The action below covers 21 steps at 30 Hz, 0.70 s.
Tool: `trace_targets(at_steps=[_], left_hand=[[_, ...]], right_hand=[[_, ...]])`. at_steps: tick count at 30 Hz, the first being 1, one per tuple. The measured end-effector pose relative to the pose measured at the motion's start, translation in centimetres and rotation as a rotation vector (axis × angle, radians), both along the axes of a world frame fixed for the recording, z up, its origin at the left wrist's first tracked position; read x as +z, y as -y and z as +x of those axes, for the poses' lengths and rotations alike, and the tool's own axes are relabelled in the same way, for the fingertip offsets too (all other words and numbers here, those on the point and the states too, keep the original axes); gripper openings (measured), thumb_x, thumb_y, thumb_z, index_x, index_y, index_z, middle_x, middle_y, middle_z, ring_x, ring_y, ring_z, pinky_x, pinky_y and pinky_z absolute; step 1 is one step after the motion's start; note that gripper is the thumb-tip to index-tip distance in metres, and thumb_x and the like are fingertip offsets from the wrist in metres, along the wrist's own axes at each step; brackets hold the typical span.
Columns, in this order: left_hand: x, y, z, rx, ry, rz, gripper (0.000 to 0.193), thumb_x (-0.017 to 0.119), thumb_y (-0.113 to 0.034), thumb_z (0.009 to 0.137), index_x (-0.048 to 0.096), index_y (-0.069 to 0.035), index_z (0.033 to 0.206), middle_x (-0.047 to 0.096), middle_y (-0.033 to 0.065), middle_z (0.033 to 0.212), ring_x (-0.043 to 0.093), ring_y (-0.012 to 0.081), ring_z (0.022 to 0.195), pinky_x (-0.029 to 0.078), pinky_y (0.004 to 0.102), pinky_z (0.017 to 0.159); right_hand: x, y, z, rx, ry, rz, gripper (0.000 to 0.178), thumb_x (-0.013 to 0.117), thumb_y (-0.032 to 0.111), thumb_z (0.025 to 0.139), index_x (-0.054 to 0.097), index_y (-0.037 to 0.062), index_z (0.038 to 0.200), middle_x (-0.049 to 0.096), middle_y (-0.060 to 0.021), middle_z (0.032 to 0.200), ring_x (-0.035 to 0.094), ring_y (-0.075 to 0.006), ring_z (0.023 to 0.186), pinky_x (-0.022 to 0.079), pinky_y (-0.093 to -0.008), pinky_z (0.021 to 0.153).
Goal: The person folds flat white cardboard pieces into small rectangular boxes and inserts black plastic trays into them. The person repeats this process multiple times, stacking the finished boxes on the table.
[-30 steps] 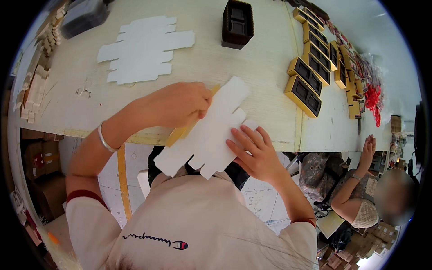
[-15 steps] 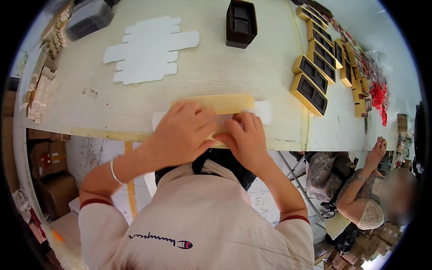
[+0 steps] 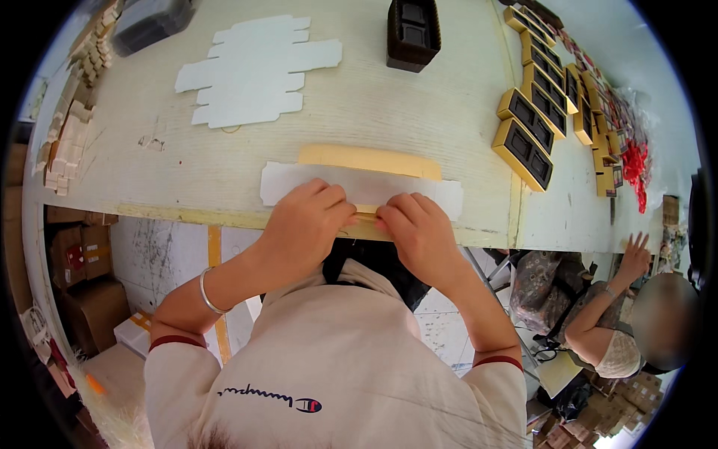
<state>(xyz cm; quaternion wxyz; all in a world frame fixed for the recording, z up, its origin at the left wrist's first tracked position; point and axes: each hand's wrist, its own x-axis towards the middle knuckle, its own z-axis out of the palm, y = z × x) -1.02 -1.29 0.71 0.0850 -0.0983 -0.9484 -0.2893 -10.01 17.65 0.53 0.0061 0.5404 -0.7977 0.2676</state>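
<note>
No longer tilted, the card blank [image 3: 359,182] is being pinched at its near edge by left hand [image 3: 308,224] and right hand [image 3: 419,233], folds apparently being formed

Worktop: one white die-cut blank [image 3: 258,71] laid flat, far side, left of centre. Dark brown trays [image 3: 415,45] stacked at the far side, right of it. Gold boxes [image 3: 522,155] with black inserts lined up toward the right; red ribbon [image 3: 636,165] and clear plastic film [image 3: 637,108] piled beyond. Grey translucent container [image 3: 153,26] parked in the far-left corner. Pale card pieces [image 3: 72,150] stacked along the left edge. Brown cartons [image 3: 96,314] stored below, left. Tiled floor [image 3: 161,258] marked with a yellow stripe [image 3: 217,292]. Co-worker [image 3: 598,337] seated at right; more cartons [image 3: 624,404] stacked nearer, lower right.
</note>
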Motion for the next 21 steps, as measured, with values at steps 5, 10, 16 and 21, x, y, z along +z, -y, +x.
trace_targets(at_steps=[5, 10, 16, 21], left_hand=[[1.1, 0.4, -1.0, 0.085, -0.100, -0.119, 0.025, 0.070, -0.011, 0.077, 0.064, -0.002, 0.099, 0.061, 0.0079, 0.088, 0.058, 0.0296, 0.086, 0.048, 0.0373, 0.076], [4.6, 4.0, -4.4, 0.112, -0.316, -0.107, 0.033, 0.070, -0.013, 0.079, 0.062, -0.004, 0.109, 0.064, 0.0102, 0.100, 0.059, 0.0358, 0.093, 0.046, 0.0417, 0.086], [2.6, 4.9, -5.0, -0.064, 0.399, 0.301, 0.034, 0.057, 0.005, 0.083, 0.058, -0.007, 0.114, 0.055, 0.0100, 0.112, 0.055, 0.0238, 0.079, 0.046, 0.0328, 0.071], [2.0, 2.6, -3.2, -0.047, 0.164, 0.162, 0.033, 0.052, 0.011, 0.075, 0.057, -0.009, 0.101, 0.051, 0.0076, 0.116, 0.057, 0.0294, 0.069, 0.046, 0.0354, 0.060]], right_hand=[[-0.2, 1.3, -2.0, -0.017, 0.101, 0.084, 0.014, 0.058, -0.003, 0.072, 0.053, 0.0029, 0.082, 0.056, -0.0115, 0.076, 0.057, -0.0306, 0.074, 0.046, -0.0385, 0.060], [0.7, 1.4, -2.4, 0.032, 0.113, 0.197, 0.015, 0.058, -0.003, 0.071, 0.054, 0.0032, 0.084, 0.057, -0.0109, 0.077, 0.058, -0.0306, 0.077, 0.047, -0.0386, 0.063], [1.9, 0.3, -2.6, 0.123, -0.235, 0.173, 0.018, 0.060, 0.006, 0.072, 0.058, 0.0058, 0.090, 0.057, -0.0053, 0.081, 0.055, -0.0224, 0.079, 0.043, -0.0335, 0.069], [1.8, 0.6, -1.0, 0.116, -0.352, 0.063, 0.022, 0.060, 0.011, 0.074, 0.061, 0.0055, 0.095, 0.056, -0.0058, 0.101, 0.051, -0.0169, 0.073, 0.041, -0.0296, 0.066]])
